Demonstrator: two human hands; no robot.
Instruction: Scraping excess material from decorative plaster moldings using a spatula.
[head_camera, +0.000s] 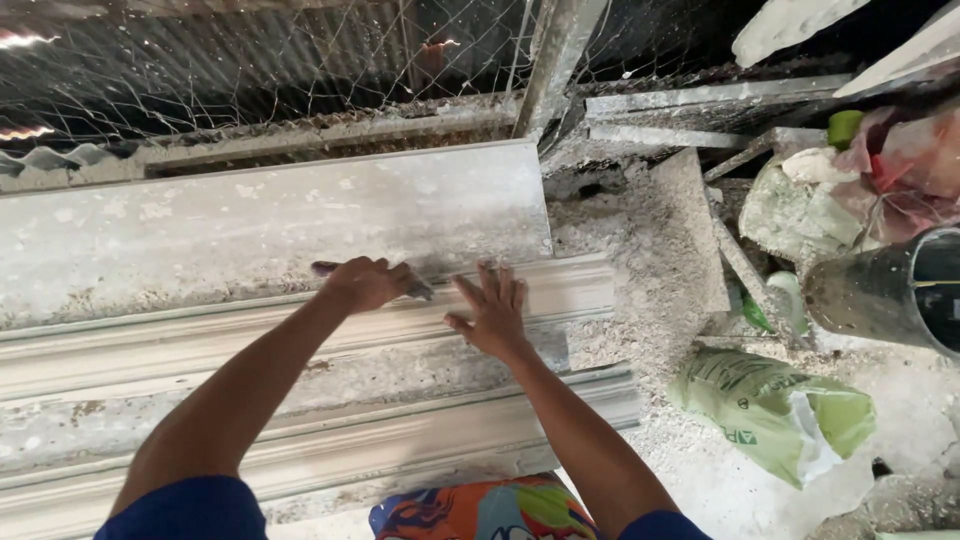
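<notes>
My left hand (367, 283) is closed around a small dark-handled tool (418, 288) whose blade end rests on the upper white plaster moulding strip (200, 345). A flat grey slab (260, 225) lies just behind it. My right hand (492, 312) lies flat, fingers spread, on the same strip near its right end. A second moulding strip (420, 430) runs parallel, nearer to me.
Wire mesh and corrugated sheet (230, 70) stand behind the slab. A green sack (770, 405), a dark pipe (890, 290) and plastic bags (900, 170) lie to the right amid plaster dust. A colourful cloth (480, 510) is at the bottom.
</notes>
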